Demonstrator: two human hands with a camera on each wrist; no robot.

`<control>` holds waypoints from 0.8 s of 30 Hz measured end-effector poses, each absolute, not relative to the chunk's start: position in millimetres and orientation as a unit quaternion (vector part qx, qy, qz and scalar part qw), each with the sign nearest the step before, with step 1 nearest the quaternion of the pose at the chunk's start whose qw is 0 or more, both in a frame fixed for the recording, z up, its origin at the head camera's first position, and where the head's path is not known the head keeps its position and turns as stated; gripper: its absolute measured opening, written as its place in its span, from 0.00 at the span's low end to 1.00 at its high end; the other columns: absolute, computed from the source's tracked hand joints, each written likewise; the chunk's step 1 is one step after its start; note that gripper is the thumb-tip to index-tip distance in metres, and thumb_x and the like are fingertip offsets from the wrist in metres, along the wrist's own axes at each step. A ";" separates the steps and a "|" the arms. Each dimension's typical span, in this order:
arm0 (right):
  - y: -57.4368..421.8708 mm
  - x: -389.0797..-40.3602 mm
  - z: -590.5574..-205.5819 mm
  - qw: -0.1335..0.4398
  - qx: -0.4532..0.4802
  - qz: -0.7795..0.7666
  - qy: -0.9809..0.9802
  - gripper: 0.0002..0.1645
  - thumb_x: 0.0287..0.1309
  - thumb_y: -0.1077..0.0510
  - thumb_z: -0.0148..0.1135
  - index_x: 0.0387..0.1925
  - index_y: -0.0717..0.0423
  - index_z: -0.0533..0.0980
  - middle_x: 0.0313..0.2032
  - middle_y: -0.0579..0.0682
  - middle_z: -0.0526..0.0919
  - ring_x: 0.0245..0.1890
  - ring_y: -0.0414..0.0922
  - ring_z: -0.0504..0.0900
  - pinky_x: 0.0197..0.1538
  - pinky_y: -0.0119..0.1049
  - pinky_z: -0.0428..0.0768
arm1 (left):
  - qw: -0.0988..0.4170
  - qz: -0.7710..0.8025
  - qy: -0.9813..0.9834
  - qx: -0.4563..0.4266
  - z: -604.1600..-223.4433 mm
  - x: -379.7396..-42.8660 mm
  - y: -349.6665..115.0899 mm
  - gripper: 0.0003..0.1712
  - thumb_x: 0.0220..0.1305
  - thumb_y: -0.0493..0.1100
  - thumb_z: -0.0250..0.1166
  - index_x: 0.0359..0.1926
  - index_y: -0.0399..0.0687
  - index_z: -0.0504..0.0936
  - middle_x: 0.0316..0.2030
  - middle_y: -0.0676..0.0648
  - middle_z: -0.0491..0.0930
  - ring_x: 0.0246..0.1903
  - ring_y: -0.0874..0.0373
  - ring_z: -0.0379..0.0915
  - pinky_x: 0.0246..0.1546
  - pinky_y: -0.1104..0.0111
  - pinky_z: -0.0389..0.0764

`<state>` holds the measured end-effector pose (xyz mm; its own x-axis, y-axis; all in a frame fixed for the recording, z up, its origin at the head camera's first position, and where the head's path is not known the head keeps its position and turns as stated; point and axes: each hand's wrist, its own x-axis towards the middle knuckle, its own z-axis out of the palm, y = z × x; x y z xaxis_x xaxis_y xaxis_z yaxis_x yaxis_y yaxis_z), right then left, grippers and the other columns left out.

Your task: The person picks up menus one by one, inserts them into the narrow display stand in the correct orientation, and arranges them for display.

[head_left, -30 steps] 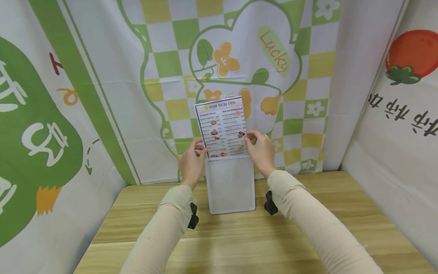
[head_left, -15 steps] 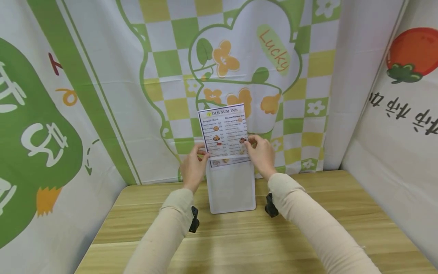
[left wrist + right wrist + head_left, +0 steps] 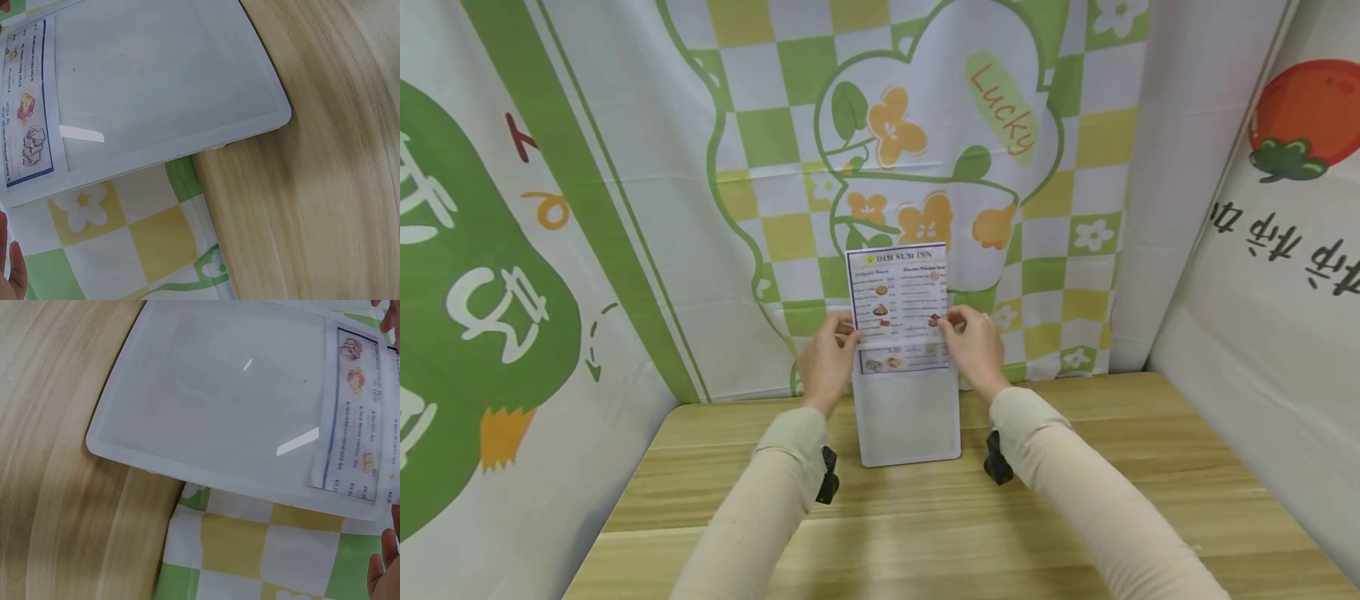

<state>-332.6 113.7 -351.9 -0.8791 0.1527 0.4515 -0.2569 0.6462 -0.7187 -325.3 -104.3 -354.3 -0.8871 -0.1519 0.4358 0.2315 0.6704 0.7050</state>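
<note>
A printed menu sheet (image 3: pixel 898 292) headed "DIM SUM INN" stands partly inside a clear, white-edged upright sign holder (image 3: pixel 910 425). Its lower strip shows behind the clear front, while the larger upper part rises above the holder's top edge. My left hand (image 3: pixel 827 358) pinches the sheet's left edge between thumb and fingers. On the opposite edge my right hand (image 3: pixel 976 346) pinches it the same way. In the left wrist view the sheet's bottom strip (image 3: pixel 31 112) lies within the holder, with fingertips at the frame's left border. The right wrist view shows the holder's face (image 3: pixel 219 394) from the other side.
The holder stands on a wooden table (image 3: pixel 910 533), near its back edge. Behind it hangs a green, yellow and white checked cloth (image 3: pixel 767 137). Printed side panels (image 3: pixel 1247 333) flank the table. Black wrist cameras (image 3: pixel 997 458) hang below both cuffs.
The menu sheet has slid down into the holder, its lower strip now behind the clear front. It has also straightened and shifted slightly right. Both hands have lowered with it.
</note>
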 end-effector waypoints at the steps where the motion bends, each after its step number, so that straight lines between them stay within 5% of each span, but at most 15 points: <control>1: 113.7 -332.6 -350.6 0.243 0.029 0.422 -0.873 0.14 0.66 0.52 0.63 0.47 0.56 0.81 0.41 0.51 0.84 0.40 0.49 0.77 0.41 0.44 0.75 | 0.237 -0.406 -0.883 -0.023 -355.5 -325.0 -104.1 0.15 0.68 0.47 0.65 0.54 0.53 0.80 0.43 0.52 0.86 0.35 0.56 0.81 0.36 0.62 0.73; 10: 115.9 -333.8 -334.4 0.249 0.038 0.443 -0.861 0.16 0.68 0.52 0.61 0.50 0.59 0.80 0.42 0.53 0.82 0.40 0.49 0.77 0.41 0.43 0.75 | 0.223 -0.400 -0.889 -0.015 -359.5 -321.6 -101.3 0.15 0.68 0.46 0.65 0.53 0.51 0.81 0.45 0.51 0.85 0.35 0.56 0.80 0.34 0.63 0.73; 24: 113.6 -330.0 -345.3 0.237 0.045 0.413 -0.878 0.11 0.66 0.54 0.63 0.41 0.58 0.80 0.36 0.54 0.83 0.36 0.50 0.77 0.39 0.43 0.73 | 0.228 -0.396 -0.889 -0.014 -349.9 -322.6 -102.1 0.15 0.69 0.49 0.63 0.55 0.53 0.80 0.46 0.53 0.85 0.37 0.57 0.81 0.35 0.62 0.73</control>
<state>-330.0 113.6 -345.3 -0.8835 0.1174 0.4535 -0.2741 0.6556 -0.7036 -322.6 -102.1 -349.9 -0.8959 -0.1556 0.4161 0.2050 0.6860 0.6981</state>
